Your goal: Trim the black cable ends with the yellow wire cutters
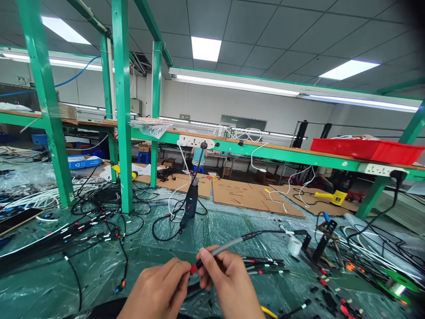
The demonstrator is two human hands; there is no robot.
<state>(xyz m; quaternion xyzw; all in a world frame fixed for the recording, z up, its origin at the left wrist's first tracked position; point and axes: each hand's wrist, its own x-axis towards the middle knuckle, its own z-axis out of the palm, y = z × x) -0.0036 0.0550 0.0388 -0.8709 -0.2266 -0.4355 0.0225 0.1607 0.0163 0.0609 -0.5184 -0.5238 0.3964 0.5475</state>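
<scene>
My left hand (159,288) pinches the end of a dark cable just at a small red sleeve (193,269). Close against it, my right hand (222,277) holds the grey tube-like part (229,244) between thumb and fingers. From that part a black cable runs right toward a metal stand (320,250). The two hands nearly touch above the plastic-covered green table (159,252). Several black cables with red and white marks (265,265) lie just right of my right hand.
A black handheld tool (191,204) hangs from a power strip (195,141). Bundled cables (96,226) lie left. A white roll (294,246), a green spool (398,285) and a yellow tool (338,197) are right. A red tray (368,149) sits on the shelf.
</scene>
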